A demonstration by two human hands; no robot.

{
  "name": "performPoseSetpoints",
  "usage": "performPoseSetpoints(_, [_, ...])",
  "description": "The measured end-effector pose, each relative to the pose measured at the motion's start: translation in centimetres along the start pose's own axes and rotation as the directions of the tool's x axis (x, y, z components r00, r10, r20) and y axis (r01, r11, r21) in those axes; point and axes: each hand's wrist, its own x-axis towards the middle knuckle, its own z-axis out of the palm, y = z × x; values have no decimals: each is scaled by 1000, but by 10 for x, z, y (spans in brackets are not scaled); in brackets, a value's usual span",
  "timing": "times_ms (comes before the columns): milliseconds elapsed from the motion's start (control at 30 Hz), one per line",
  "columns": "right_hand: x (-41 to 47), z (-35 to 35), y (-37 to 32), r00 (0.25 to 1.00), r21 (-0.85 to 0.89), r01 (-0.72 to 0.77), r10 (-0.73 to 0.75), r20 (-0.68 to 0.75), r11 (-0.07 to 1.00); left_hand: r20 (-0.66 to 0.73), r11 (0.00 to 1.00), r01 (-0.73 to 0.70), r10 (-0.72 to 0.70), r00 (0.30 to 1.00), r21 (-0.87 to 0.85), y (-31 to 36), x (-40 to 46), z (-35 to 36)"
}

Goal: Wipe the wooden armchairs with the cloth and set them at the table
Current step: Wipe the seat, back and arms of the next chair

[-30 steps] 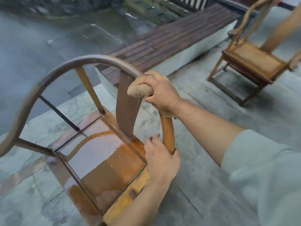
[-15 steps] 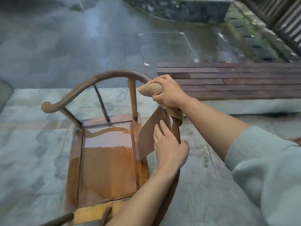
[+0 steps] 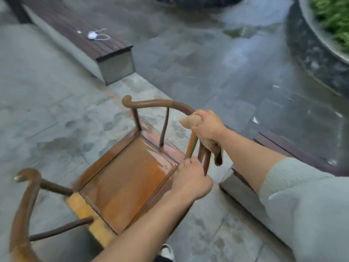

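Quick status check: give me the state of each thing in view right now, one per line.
armchair: seat glossy and wet-looking, held by both hands at the back
cloth: bunched in the right hand against the top rail
right hand: grips cloth and rail
left hand: grips the back lower down
bench: small white item with a cord lying on top
pavement: wet, reflective

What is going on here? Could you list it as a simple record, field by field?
Setting: outdoors, wet stone paving
Main object: wooden armchair with a curved top rail, its seat glossy
Right hand: grips the cloth against the top rail
Left hand: grips the chair's back near the seat
Cloth: tan, one end hanging below the right hand
Nearby: slatted wooden bench with a small white item on it
Table: not in view
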Motion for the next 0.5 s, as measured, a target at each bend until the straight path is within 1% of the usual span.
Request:
performPoseSetpoints(67, [34, 0, 7, 998, -1, 13, -13, 59, 1000, 36, 999, 31, -31, 999, -11, 11, 22, -1])
performPoseSetpoints(200, [107, 11, 16, 985, -78, 90, -77, 153, 993, 6, 993, 78, -78, 997, -85, 28, 78, -6])
performPoseSetpoints(267, [143, 21, 11, 960, -156, 176, -134, 247, 972, -34, 980, 127, -134, 990, -153, 37, 106, -13])
performPoseSetpoints(333, [169, 30, 4, 937, -180, 237, -176, 303, 955, -56, 966, 145, -160, 985, -214, 44, 124, -20])
performPoseSetpoints(500, [237, 56, -8, 861, -173, 348, -241, 447, 921, -6, 923, 262, -275, 961, -280, 43, 184, -32])
